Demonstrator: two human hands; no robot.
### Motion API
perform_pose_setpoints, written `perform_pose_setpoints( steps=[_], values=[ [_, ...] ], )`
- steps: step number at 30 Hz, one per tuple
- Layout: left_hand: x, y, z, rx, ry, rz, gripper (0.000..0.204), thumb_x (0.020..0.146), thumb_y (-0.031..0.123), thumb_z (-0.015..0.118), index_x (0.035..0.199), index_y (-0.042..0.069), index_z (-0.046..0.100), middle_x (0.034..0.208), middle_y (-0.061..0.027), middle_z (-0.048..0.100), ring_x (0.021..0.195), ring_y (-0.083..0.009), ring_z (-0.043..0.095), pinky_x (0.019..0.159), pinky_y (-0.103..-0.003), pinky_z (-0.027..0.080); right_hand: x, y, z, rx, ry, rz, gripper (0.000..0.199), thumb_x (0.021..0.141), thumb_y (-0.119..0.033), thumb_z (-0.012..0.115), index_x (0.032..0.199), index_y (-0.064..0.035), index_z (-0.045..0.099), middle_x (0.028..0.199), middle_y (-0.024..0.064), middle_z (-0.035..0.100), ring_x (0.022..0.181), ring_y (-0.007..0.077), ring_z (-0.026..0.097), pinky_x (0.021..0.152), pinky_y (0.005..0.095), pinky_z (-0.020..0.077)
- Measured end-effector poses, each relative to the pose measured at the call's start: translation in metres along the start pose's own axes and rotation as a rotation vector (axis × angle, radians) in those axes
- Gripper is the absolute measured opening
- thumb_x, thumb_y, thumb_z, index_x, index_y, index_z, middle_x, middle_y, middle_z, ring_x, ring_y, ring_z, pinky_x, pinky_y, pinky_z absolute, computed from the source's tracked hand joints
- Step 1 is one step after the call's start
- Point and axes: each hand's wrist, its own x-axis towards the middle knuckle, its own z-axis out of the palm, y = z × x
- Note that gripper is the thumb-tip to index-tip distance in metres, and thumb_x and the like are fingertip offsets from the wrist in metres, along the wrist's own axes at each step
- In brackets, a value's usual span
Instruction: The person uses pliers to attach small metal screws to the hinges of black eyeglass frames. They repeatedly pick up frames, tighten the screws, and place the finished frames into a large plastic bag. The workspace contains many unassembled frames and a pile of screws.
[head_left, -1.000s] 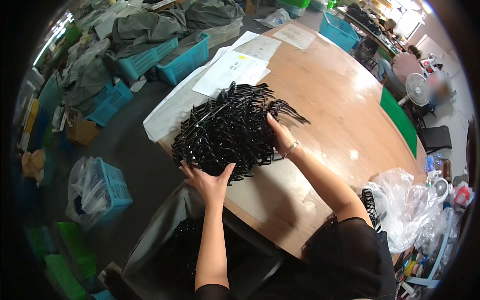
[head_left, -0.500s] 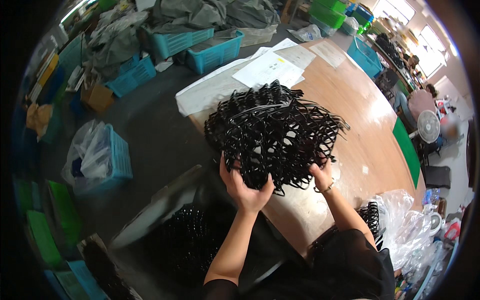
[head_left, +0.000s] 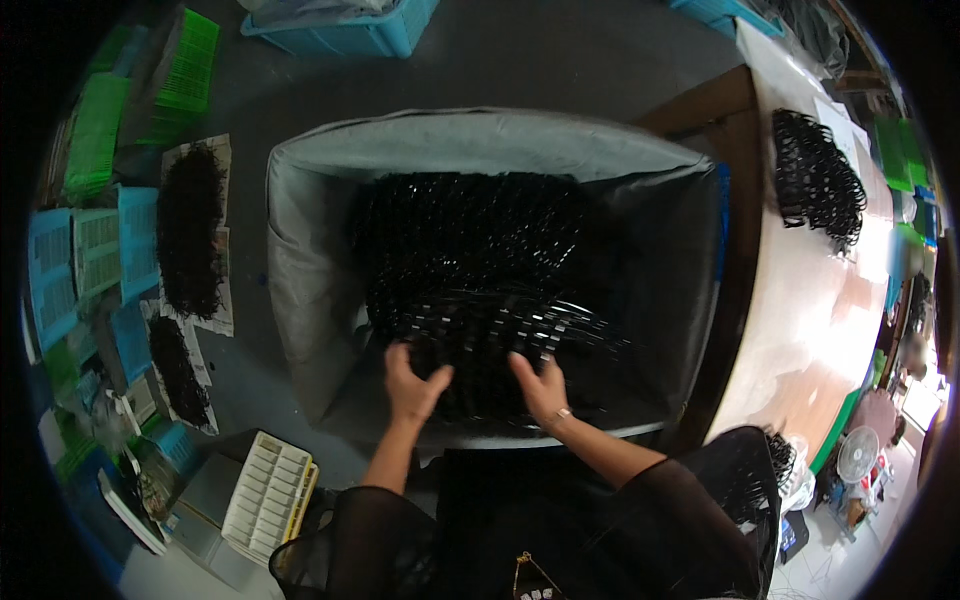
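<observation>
Glossy black looped strands [head_left: 465, 215] lie in rows inside a large grey-lined bin [head_left: 490, 135] in front of me. At the bin's near side my left hand [head_left: 412, 388] grips a bundle of black looped strands [head_left: 475, 335], thumb turned inward and fingertips sunk among the loops. My right hand [head_left: 540, 390] has hold of the same bundle a little to the right, its fingers partly hidden by it. This bundle is smeared by motion, and where it ends and the strands beneath begin is hard to tell.
A wooden table [head_left: 800, 350] stands right of the bin, with a black looped heap [head_left: 820, 185] on it. Dark strands [head_left: 190, 230] lie on paper at the left, near green crates [head_left: 180, 75]. A cream compartment tray [head_left: 268, 495] sits lower left, a blue basket [head_left: 340, 35] beyond the bin.
My view has swung left from the table to the bin. Both hands have let go of the heap, which lies on the table, and are now on strands in the bin.
</observation>
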Motion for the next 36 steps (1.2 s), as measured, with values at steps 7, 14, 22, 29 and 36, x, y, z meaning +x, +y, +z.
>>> perform_pose_setpoints(
  steps=[7,14,22,29,36],
  values=[
    [0.105,-0.149,-0.037,-0.131,0.006,-0.703,0.095,0.070,0.044,0.066,0.140,0.015,0.008,0.144,-0.0149,0.006,0.130,-0.0343,0.014,0.102,-0.050,0.018,0.117,0.097,0.112,-0.585,-0.236,0.302,0.089,0.075,-0.057,0.053,0.132,0.0046,0.024,0.127,0.0214,0.041,0.117,0.0305,0.042,0.093,0.0346,0.0359],
    [0.112,-0.151,-0.002,0.195,0.285,-0.626,0.083,0.078,0.036,0.062,0.135,-0.001,0.015,0.139,-0.0198,0.021,0.127,-0.0341,0.022,0.102,-0.047,0.025,0.097,0.029,-0.026,-0.783,-0.412,0.007,0.059,0.079,-0.047,0.054,0.108,0.0039,0.052,0.102,0.0203,0.058,0.095,0.0299,0.056,0.080,0.0369,0.0438],
    [0.098,0.188,0.150,0.023,0.007,0.565,0.072,0.074,0.038,0.063,0.121,-0.008,0.035,0.125,-0.0277,0.034,0.117,-0.0384,0.031,0.099,-0.045,0.023,0.089,-0.236,-0.377,0.115,0.651,-0.868,0.028,0.084,-0.032,0.055,0.079,-0.0047,0.056,0.067,0.0035,0.057,0.057,0.0109,0.054,0.050,0.0218,0.0437],
    [0.054,0.386,0.315,0.035,-0.283,0.642,0.087,0.074,0.054,0.058,0.124,-0.010,0.027,0.125,-0.0311,0.029,0.120,-0.0399,0.027,0.100,-0.042,0.025,0.138,-0.314,-0.509,-0.592,0.975,-0.234,0.106,0.064,-0.083,0.028,0.098,0.0138,0.056,0.104,0.0300,0.054,0.104,0.0367,0.051,0.089,0.0372,0.0384],
    [0.080,0.444,0.372,0.036,-0.092,0.592,0.098,0.058,0.061,0.068,0.113,-0.013,0.034,0.120,-0.0316,0.033,0.113,-0.0402,0.036,0.093,-0.044,0.034,0.145,-0.316,-0.444,-0.796,0.759,-0.482,0.100,0.052,-0.075,0.058,0.109,0.0079,0.050,0.099,0.0257,0.058,0.097,0.0352,0.055,0.086,0.0367,0.0415]
  ],
)
